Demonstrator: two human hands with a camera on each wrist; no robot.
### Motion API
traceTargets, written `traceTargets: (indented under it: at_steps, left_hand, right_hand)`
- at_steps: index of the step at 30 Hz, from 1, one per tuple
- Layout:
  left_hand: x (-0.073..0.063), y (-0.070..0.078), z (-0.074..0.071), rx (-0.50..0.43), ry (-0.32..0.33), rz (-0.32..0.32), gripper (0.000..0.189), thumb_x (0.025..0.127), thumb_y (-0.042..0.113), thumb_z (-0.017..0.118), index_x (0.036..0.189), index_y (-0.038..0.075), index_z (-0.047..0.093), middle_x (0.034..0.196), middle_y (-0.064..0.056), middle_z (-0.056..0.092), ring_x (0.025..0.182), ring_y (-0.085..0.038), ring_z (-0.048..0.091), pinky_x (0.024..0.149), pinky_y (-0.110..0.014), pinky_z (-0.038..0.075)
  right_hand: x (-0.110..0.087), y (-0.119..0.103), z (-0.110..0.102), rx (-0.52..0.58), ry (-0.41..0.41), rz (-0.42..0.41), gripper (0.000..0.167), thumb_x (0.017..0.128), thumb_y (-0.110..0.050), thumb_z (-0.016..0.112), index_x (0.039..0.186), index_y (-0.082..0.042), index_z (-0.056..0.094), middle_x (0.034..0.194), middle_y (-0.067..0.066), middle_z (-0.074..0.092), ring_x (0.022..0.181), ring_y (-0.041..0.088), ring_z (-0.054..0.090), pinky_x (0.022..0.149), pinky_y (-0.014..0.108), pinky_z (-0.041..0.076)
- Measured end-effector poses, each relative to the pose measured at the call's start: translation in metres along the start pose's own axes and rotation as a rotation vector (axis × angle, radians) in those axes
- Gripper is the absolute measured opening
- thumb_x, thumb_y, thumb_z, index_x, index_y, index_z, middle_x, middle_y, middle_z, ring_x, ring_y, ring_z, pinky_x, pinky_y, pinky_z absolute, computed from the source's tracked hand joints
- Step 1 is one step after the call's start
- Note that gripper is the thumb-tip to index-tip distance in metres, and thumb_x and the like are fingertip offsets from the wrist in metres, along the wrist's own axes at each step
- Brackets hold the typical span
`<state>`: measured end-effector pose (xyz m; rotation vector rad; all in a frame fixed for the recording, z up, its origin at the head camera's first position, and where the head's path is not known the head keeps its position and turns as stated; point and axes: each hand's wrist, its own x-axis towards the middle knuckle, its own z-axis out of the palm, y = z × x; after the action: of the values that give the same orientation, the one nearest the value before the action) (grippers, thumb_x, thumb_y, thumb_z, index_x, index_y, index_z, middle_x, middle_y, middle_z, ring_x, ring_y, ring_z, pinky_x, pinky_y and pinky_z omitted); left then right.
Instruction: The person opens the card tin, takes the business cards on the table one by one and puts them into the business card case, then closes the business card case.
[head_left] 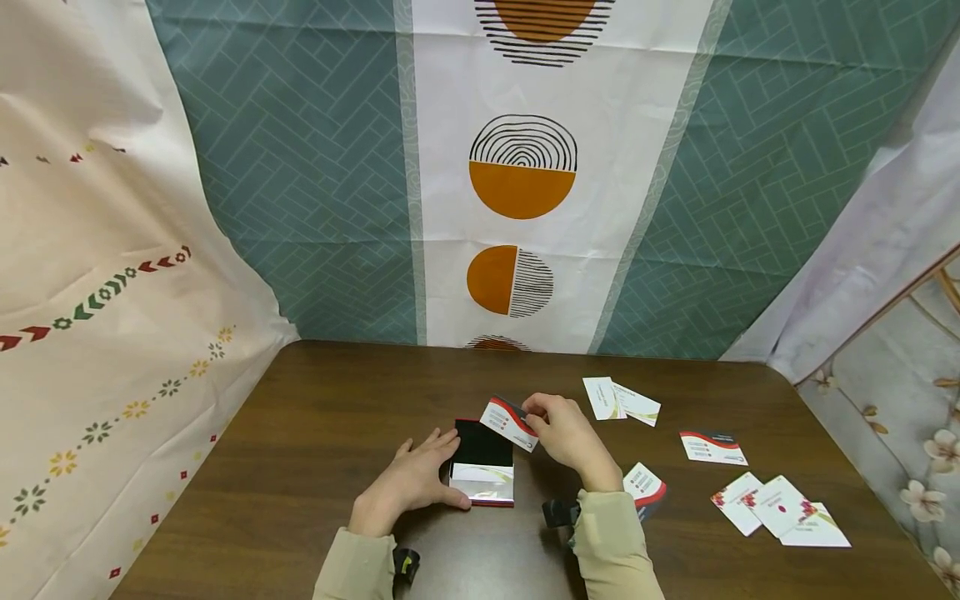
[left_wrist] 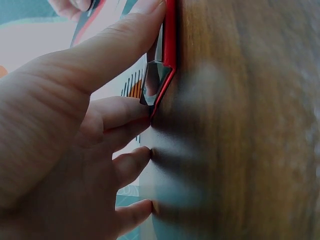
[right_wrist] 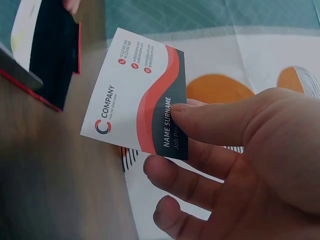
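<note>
A card holder [head_left: 482, 444] lies unfolded on the table, black inside with a red edge; a white card shows in its clear lower pocket [head_left: 482, 483]. My left hand [head_left: 416, 482] rests along its left side, fingers spread and tips on the table. In the left wrist view the thumb [left_wrist: 115, 47] touches the holder's red edge [left_wrist: 171, 37]. Up and right of the holder, my right hand [head_left: 567, 433] pinches a business card [right_wrist: 120, 90] between thumb and fingers. This card is white with a red wave and a dark end, tilted above the table.
Two white cards [head_left: 600, 398] overlap at the back right. One red-and-dark card [head_left: 712, 450] lies farther right, above several floral cards [head_left: 780, 507]. More red-and-dark cards [head_left: 642, 485] sit beside the right forearm. A patterned curtain [head_left: 517, 292] hangs behind the table.
</note>
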<state>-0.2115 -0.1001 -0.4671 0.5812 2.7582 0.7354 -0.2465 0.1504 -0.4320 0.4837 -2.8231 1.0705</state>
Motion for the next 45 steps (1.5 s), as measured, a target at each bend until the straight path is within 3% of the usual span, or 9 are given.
traceTargets:
  at_steps: [14,23,45]
  left_hand:
    - [0.001,0.000,0.000,-0.001,0.002,-0.003,0.096,0.070,0.050,0.084,0.143,0.001,0.048,0.153,-0.012,0.038,0.144,-0.036,0.025,0.110,-0.065,0.013]
    - [0.000,0.000,-0.001,-0.011,0.001,0.002,0.094,0.070,0.048,0.084,0.146,0.008,0.046,0.153,-0.012,0.037,0.144,-0.037,0.025,0.109,-0.066,0.013]
    - [0.000,0.002,-0.002,-0.007,-0.006,0.003,0.095,0.070,0.048,0.085,0.146,0.008,0.046,0.153,-0.013,0.037,0.144,-0.036,0.025,0.110,-0.065,0.013]
  right_hand:
    - [0.001,-0.021,0.016,-0.024,-0.125,-0.072,0.008,0.093,-0.006,0.063,0.096,-0.011,0.069,0.081,-0.005,0.063,0.068,0.011,0.053,0.063,0.029,0.047]
    - [0.002,-0.016,0.020,-0.031,-0.140,-0.086,0.007,0.092,-0.006,0.064,0.093,-0.011,0.069,0.075,-0.007,0.059,0.064,0.011,0.051,0.059,0.029,0.044]
    - [0.002,-0.006,0.028,-0.062,-0.199,-0.055,0.011,0.092,-0.003,0.063,0.087,-0.011,0.068,0.073,-0.005,0.058,0.066,0.012,0.049,0.063,0.030,0.043]
